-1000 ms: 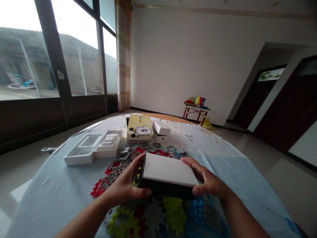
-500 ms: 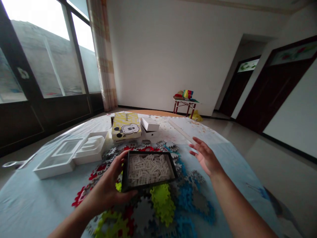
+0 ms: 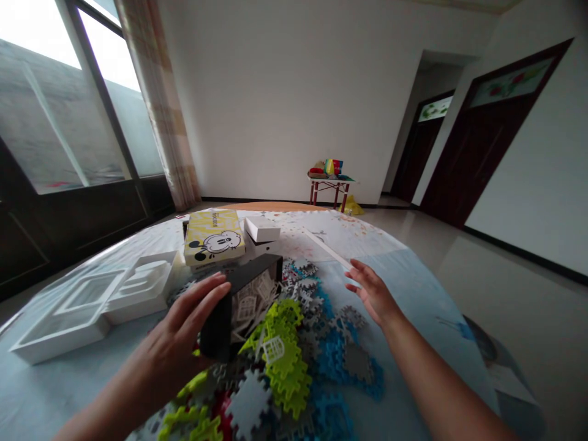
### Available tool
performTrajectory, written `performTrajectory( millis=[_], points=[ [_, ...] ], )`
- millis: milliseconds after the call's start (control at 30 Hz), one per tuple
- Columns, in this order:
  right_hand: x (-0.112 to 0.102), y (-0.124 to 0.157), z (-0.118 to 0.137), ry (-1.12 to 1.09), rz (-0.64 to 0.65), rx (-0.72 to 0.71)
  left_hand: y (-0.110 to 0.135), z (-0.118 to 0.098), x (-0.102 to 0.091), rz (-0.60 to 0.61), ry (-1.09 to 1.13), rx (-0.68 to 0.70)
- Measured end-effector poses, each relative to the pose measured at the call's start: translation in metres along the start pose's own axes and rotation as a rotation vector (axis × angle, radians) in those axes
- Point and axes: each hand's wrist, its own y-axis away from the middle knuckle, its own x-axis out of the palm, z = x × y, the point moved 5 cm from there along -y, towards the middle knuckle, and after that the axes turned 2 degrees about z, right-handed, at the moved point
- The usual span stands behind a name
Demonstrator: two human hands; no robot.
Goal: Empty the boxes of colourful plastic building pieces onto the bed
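Observation:
My left hand (image 3: 190,327) grips a black open box (image 3: 257,269), which is tilted steeply with its mouth toward the right. Small white plastic lattice pieces (image 3: 250,303) fill it, and one white window-like piece (image 3: 274,349) lies outside, on the lime-green gear-edged pieces (image 3: 289,373). My right hand (image 3: 372,291) is raised right of the pile, fingers closed at the near end of a long thin white strip (image 3: 326,248); it may be a flat part seen edge-on. Below the hands spread grey gear-edged pieces (image 3: 250,401) and blue ones (image 3: 335,355).
On the left stand white open boxes (image 3: 59,334). Farther back are a yellow cartoon-printed box (image 3: 214,223) and a small white box (image 3: 263,229). A patterned cloth (image 3: 413,343) covers the round table. By the wall stands a small side table (image 3: 331,180) with colourful items.
My left hand has tipped the black box from nearly level to steeply tilted, and white pieces have slid out onto the pile. The view has shifted slightly right.

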Motion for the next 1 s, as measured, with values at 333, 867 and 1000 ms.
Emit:
performTrajectory(
  millis=[333, 867, 1000],
  points=[
    [-0.001, -0.002, -0.006, 0.012, 0.014, 0.017, -0.004, 0.007, -0.016, 0.055, -0.256, 0.126],
    [0.000, -0.001, -0.013, 0.024, 0.022, 0.040, 0.002, 0.021, -0.033, 0.016, -0.388, 0.094],
    [0.000, 0.000, -0.012, 0.046, 0.012, 0.025, 0.002, 0.031, -0.035, -0.055, -0.391, 0.032]
  ],
)
